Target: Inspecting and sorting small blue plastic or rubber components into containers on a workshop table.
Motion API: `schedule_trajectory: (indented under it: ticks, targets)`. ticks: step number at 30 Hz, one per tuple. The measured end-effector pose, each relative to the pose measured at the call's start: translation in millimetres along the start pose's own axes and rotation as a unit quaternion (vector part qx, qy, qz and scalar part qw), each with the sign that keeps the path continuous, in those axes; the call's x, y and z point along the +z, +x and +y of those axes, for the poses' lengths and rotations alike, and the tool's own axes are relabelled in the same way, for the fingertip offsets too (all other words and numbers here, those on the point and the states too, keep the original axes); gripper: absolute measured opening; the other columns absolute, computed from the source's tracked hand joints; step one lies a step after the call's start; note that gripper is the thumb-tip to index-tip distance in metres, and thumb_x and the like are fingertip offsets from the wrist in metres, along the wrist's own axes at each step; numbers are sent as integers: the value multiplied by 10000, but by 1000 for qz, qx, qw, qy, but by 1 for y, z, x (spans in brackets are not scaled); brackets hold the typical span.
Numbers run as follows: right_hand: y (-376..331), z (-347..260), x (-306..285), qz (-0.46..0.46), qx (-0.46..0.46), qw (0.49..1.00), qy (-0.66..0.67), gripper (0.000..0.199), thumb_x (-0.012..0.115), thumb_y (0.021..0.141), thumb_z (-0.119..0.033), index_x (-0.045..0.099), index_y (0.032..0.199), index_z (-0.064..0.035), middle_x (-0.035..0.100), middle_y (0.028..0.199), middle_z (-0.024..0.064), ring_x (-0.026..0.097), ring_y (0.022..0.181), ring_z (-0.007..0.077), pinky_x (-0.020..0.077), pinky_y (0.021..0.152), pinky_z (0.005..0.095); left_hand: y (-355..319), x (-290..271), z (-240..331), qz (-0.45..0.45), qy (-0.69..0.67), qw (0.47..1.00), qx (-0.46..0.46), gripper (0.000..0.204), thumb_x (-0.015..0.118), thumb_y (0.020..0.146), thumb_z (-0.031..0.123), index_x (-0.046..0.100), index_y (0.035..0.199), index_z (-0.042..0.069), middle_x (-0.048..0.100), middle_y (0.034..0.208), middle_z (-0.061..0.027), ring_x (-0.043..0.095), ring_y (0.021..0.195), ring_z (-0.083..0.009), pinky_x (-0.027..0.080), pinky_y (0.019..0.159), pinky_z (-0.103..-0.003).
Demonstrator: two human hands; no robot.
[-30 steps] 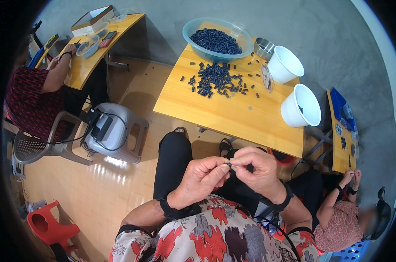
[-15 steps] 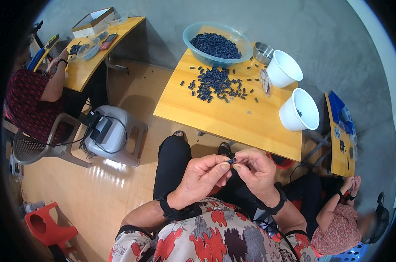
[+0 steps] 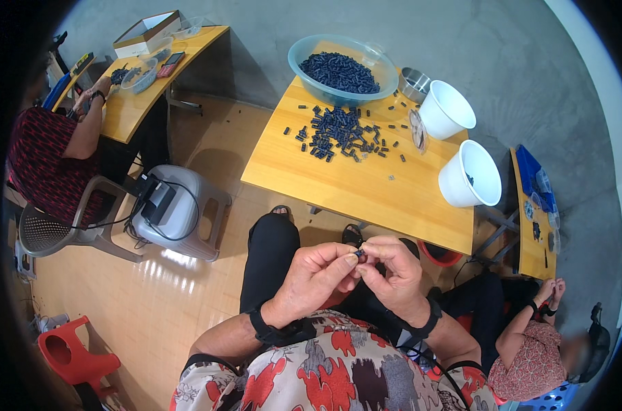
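Note:
My left hand [image 3: 314, 277] and my right hand [image 3: 391, 272] meet over my lap, fingertips pinched together on a small dark cylindrical part [image 3: 359, 253]. Both wrists wear black bands. In front of me stands a yellow wooden table [image 3: 366, 192] with a scattered pile of the same small dark parts [image 3: 338, 133]. A clear blue bowl [image 3: 343, 68] full of those parts sits at the table's far edge.
Two white buckets [image 3: 470, 175] and a small metal cup [image 3: 414, 83] stand at the table's right. A grey plastic stool [image 3: 181, 212] holding a black device with cables is to my left. A person sits at another yellow table [image 3: 146, 82] far left; another person's hands [image 3: 549, 294] work at right. A red stool [image 3: 71, 353] is lower left.
My hands stayed together at my lap, shifting slightly lower and working the small part between the fingertips. Nothing on the table moved.

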State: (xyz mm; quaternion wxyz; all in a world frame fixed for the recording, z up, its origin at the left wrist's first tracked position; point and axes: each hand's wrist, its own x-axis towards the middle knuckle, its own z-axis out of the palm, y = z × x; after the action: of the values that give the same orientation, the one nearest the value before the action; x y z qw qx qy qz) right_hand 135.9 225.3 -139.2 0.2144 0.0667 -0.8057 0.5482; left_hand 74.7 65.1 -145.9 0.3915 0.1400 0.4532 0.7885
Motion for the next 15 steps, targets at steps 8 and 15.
schedule_trajectory:
  ticks: [8, 15]
  targets:
    - [-2, 5, 12, 0, -72, 993, -91, 409, 685, 698, 34, 518, 1070, -3, 572, 979, 115, 570, 720, 118, 482, 601, 214, 7, -7, -2, -13, -13, 999, -35, 200, 514, 923, 125, 630, 963, -33, 651, 891, -74, 613, 814, -115, 504, 746, -244]
    - [-3, 8, 16, 23, -35, 996, -84, 355, 657, 706, 46, 505, 1023, -4, 575, 981, 104, 548, 679, 91, 468, 570, 195, 5, -5, -1, -22, -48, 998, -22, 218, 517, 928, 151, 642, 955, -26, 642, 872, -34, 564, 782, -56, 469, 695, -205]
